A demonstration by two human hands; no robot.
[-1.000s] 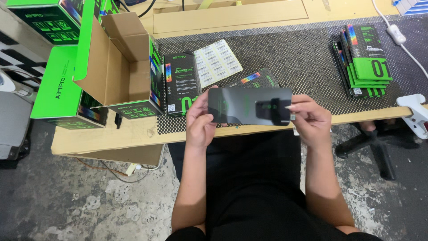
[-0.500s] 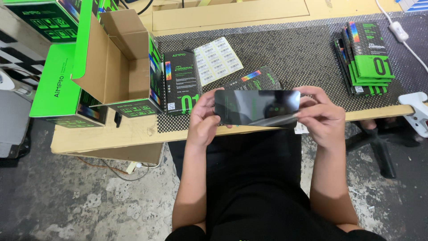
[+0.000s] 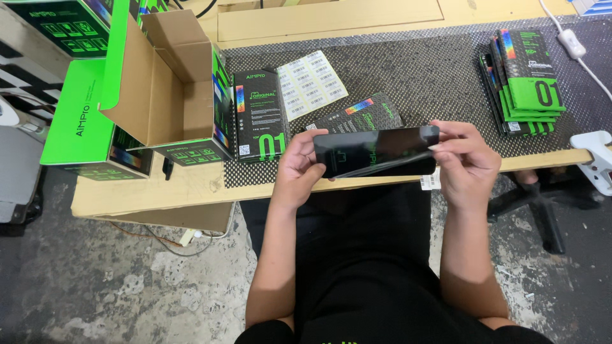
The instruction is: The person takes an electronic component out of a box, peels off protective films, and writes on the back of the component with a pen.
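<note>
I hold a flat black glossy panel [image 3: 373, 151] level above the table's front edge. My left hand [image 3: 299, 169] grips its left end, thumb on top. My right hand [image 3: 468, 162] pinches its right end, fingers curled over the upper corner, where a thin film seems to lift off the panel. Just behind the panel lies a black and green flat pack [image 3: 357, 114] on the dark mat [image 3: 421, 70]. A second black and green pack [image 3: 260, 121] lies to the left of it.
An open cardboard box with green sides [image 3: 159, 95] stands at the left on a wooden table [image 3: 159, 191]. A white label sheet [image 3: 312, 83] lies on the mat. A stack of green packs [image 3: 523, 83] sits at the right. A white plug strip [image 3: 593, 159] hangs at the right edge.
The panel has turned from its printed side to a plain glossy face and tipped flatter. My right hand has shifted up to its upper right corner.
</note>
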